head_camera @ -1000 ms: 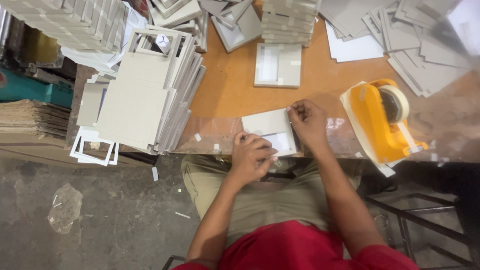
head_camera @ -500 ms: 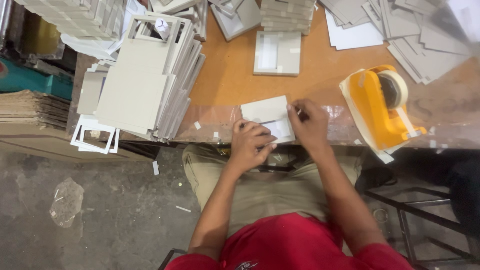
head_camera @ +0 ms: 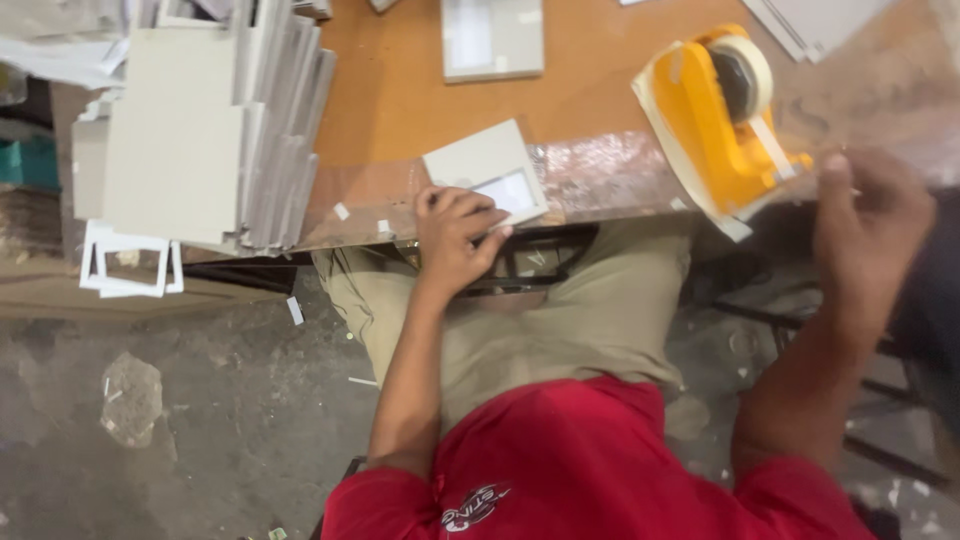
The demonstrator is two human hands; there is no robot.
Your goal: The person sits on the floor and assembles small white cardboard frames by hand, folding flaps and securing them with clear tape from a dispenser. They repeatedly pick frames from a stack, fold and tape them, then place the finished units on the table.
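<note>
At the far left a stack of grey boards (head_camera: 190,140) leans fanned out on the orange-brown worktop (head_camera: 400,90), its near corner overhanging the edge; below it a small white frame piece (head_camera: 130,268) juts out past the worktop's near edge over the concrete floor (head_camera: 180,420); a few white scraps (head_camera: 342,211) lie on the worn near strip of the worktop just right of the stack.

Toward the middle, the left hand (head_camera: 455,240) rests at the near edge, its fingers (head_camera: 478,205) bent and pressing down on the near left corner of a small grey card with a pale window (head_camera: 487,170); that card lies flat and a little askew on the worktop's near edge, directly in front of the person; farther off, another flat grey panel (head_camera: 493,38) lies near the top of the view, well apart from the card.

To the right stands a yellow tape dispenser (head_camera: 715,120) with its pale roll, tilted, near the worktop's near right edge; the right hand (head_camera: 870,225) is just beside the dispenser's near end, blurred, fingers curled loosely; whether they pinch anything I cannot tell.
</note>
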